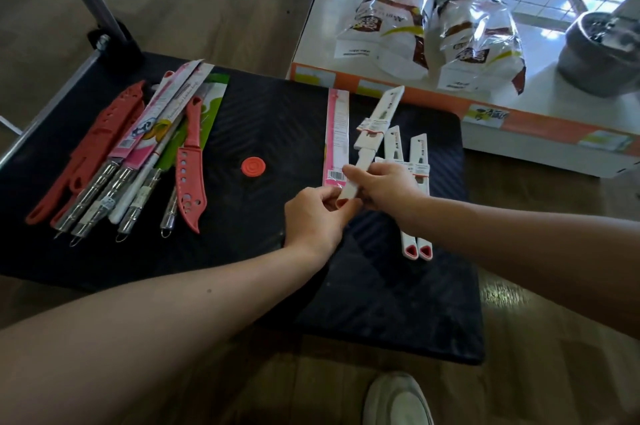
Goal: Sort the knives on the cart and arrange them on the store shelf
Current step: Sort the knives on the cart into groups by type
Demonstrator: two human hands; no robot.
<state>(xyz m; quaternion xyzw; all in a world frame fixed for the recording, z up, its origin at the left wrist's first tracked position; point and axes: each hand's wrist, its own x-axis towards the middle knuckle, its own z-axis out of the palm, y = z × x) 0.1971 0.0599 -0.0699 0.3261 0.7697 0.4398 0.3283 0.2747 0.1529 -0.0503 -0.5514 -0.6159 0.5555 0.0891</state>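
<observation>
Forearms cross the black cart (381, 303); left hand (317, 216) pinches the butt, right hand (384, 185) grips the handle of a white knife (377, 126) above matching white knives (419, 161). Likely sorting; next, lay it parallel beside them

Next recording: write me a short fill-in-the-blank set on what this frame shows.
The left hand and the right hand together hold one ___ knife.
The cart has a ___ deck.
On the shelf sit ___ bags.
Missing words: white; black; two.
</observation>
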